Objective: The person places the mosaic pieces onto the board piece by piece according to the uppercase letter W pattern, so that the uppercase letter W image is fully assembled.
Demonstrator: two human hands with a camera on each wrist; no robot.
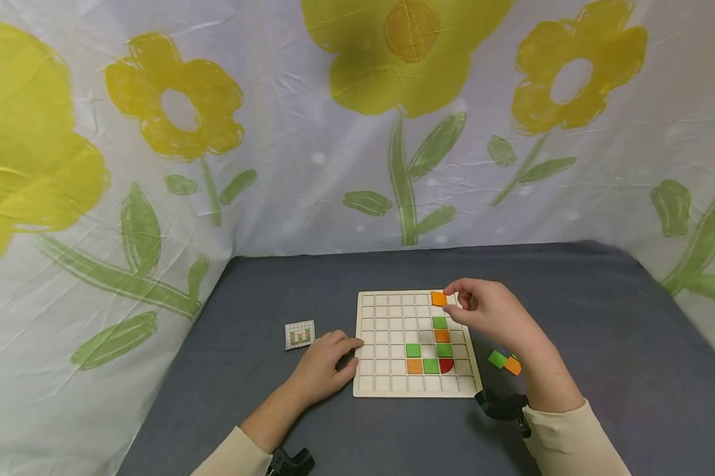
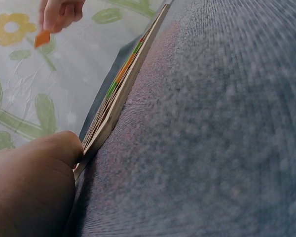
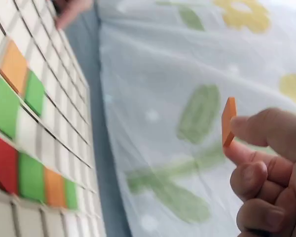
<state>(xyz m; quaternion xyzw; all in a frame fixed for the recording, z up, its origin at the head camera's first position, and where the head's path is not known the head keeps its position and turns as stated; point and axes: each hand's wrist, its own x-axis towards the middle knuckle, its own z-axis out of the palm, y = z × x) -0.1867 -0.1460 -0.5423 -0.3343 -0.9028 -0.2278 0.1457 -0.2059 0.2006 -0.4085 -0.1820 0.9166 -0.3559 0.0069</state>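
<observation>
My right hand pinches an orange square tile between thumb and fingers, above the top right of a pale wooden grid board. In the right wrist view the orange tile is seen nearly edge-on, held away from the board. Green and orange tiles and a red rounded tile lie in the right-hand cells of the board. My left hand rests on the table with fingertips at the board's left edge; its fingers are loosely bent.
Loose tiles, green and orange, lie on the dark grey table right of the board, near my right forearm. A small card with a grid pattern lies left of the board. A flower-printed curtain hangs behind the table.
</observation>
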